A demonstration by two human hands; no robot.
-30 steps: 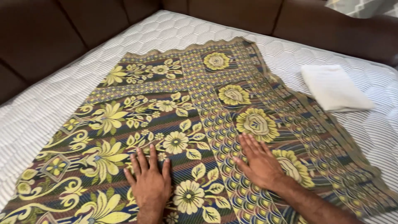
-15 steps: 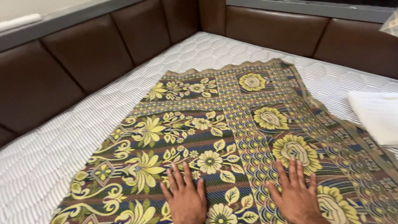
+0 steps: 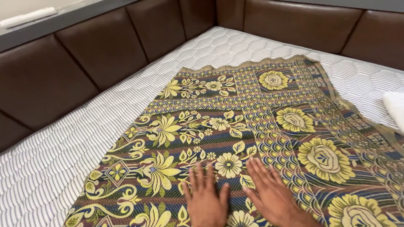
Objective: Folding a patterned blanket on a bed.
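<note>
Cloth (image 3: pixel 252 138), floral yellow/green/maroon weave, lies spread on striped white mattress (image 3: pixel 63 168). Both hands flat on it w/ fingers spread, grasping nothing: left hand (image 3: pixel 206 197), right hand (image 3: pixel 271 193), side by side. White folded item (image 3: pixel 395 107) at right edge. Brown padded panels (image 3: pixel 84 63) behind.

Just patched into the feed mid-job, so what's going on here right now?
A person is pressing both hands flat on a patterned floral cloth spread across a striped quilted mattress. The left hand and right hand lie side by side, fingers spread, at the near part of the cloth, holding nothing. The cloth lies mostly flat, with an overlapping layer along its right side. A white folded item sits at the right edge, apart from the hands. Brown padded panels border the mattress.
</note>
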